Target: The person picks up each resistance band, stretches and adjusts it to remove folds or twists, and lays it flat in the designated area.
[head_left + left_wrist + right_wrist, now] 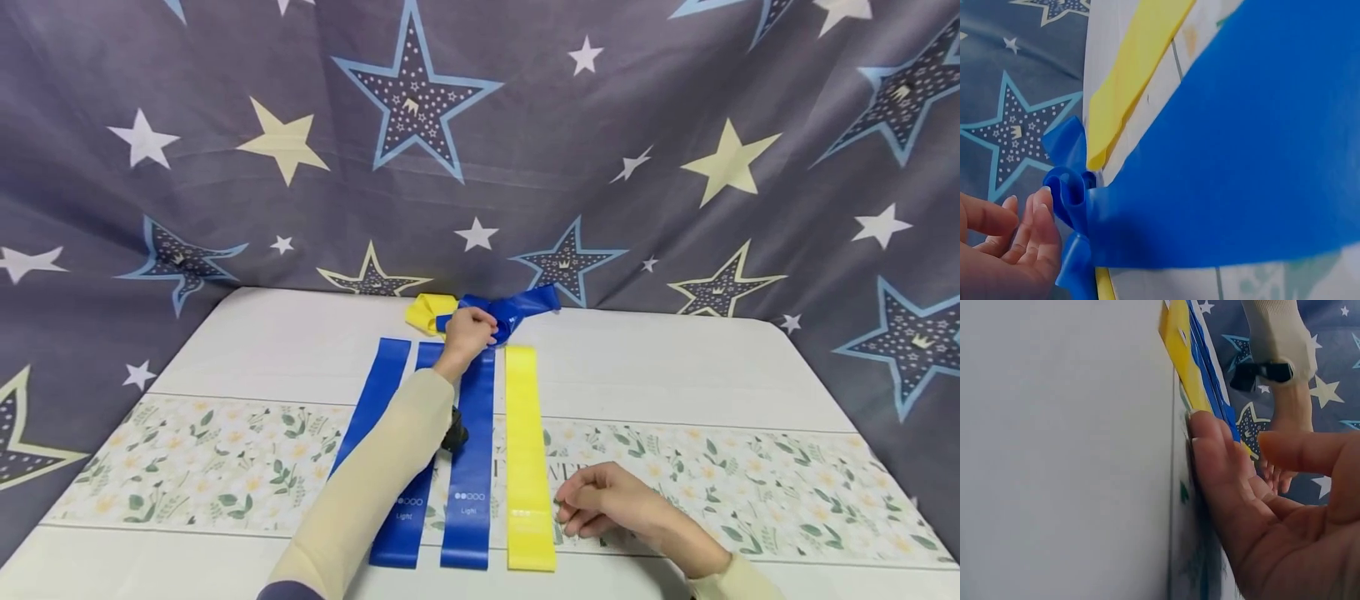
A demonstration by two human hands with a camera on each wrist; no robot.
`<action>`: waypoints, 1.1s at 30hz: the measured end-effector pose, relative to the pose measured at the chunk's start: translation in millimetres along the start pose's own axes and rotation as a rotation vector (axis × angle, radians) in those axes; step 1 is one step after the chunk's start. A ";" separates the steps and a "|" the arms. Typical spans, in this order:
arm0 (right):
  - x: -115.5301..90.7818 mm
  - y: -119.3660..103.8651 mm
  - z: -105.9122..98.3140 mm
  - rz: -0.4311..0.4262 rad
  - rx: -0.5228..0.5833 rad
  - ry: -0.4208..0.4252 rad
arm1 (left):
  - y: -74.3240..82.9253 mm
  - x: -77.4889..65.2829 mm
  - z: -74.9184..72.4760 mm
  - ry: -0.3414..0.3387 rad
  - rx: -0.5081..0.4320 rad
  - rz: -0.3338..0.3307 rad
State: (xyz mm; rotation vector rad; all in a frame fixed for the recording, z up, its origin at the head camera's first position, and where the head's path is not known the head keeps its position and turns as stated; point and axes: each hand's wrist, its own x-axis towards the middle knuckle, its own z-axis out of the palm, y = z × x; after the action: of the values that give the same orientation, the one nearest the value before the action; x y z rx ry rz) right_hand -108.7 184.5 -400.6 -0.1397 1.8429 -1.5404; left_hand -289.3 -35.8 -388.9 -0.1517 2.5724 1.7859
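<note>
My left hand is over a heap of crumpled resistance bands at the back of the table. Its fingertips are right at a curled blue band in the left wrist view, with thumb and fingers apart and nothing pinched between them. A crumpled yellow band lies left of that hand. Flat towards the front lie three blue bands, one marked "Light", and a yellow band at their right. My left forearm partly hides the blue ones. Beside the yellow band's front end, my right hand hovers with loosely bent fingers, holding nothing.
The white table has a floral strip across it. A curtain with stars hangs right behind its back edge. A dark wrist camera sits on the left sleeve, over the blue bands.
</note>
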 end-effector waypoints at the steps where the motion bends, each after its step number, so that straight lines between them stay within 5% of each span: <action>1: 2.0 -1.0 -2.0 0.003 -0.002 0.012 | 0.2 -0.4 -0.2 -0.001 0.000 -0.009; 8: 19.0 -7.9 -17.7 -0.002 -0.007 0.104 | -1.1 -1.9 -0.4 -0.018 0.052 -0.010; 13: 33.5 -9.5 -27.8 -0.010 -0.003 0.169 | -5.6 -1.3 2.1 -0.006 0.180 0.045; 21: 45.5 -7.5 -33.1 -0.009 0.018 0.183 | -5.0 2.1 14.5 -0.089 0.432 0.067; 33: 49.4 -10.3 -30.7 -0.002 0.025 0.185 | 5.1 17.3 39.9 0.078 0.698 0.006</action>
State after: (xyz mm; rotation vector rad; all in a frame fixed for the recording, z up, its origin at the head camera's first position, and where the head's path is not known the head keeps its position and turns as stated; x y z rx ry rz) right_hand -166.4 181.6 -412.7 0.0133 1.9655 -1.6234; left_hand -308.9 1.9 -399.1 -0.2021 3.0589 0.8006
